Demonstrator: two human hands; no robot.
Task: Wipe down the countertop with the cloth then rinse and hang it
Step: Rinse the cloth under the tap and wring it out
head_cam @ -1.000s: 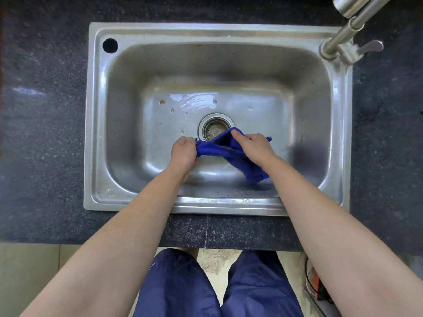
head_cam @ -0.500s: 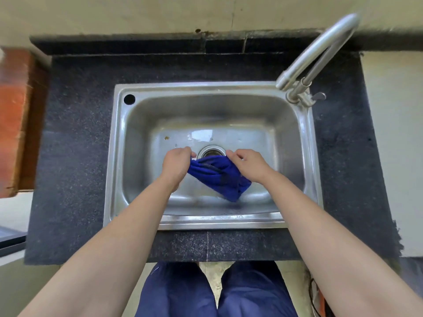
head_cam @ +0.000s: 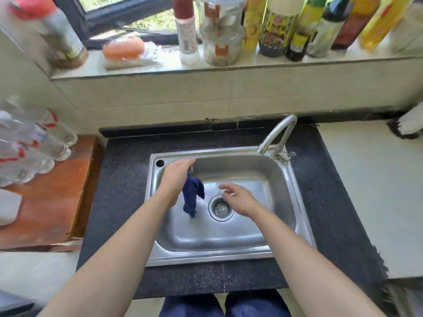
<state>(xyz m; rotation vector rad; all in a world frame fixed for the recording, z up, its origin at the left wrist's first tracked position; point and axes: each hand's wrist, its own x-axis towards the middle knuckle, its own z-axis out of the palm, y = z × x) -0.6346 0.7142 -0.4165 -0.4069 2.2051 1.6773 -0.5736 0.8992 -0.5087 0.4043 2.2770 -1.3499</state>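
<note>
Head view: the left hand (head_cam: pixel 177 177) is raised over the back left part of the sink (head_cam: pixel 206 257), its fingers curled round the top of the cloth (head_cam: pixel 192 195). The cloth hangs straight down from that grip as a narrow, bunched blue strip. Its lower end is close to the basin floor, just left of the drain (head_cam: pixel 220 208); whether it touches the steel I cannot tell. The right hand (head_cam: pixel 238 199) hovers above the drain, empty, with its fingers loose and spread, apart from the cloth. The faucet (head_cam: pixel 278 133) stands at the back right corner, and no stream shows from its spout.

With the cloth held over the basin and not on the countertop (head_cam: pixel 119 179), the wiping looks finished and the rinse seems at or near its end. The step in hand reads as letting the cloth drain before it is hung.

Next the cloth needs a place to hang. No hook or rail shows here, so the faucet neck or the sink rim are the likeliest perches. The free right hand could take the lower end and spread the bunched strip, so that it drapes flat and does not slide off.
</note>
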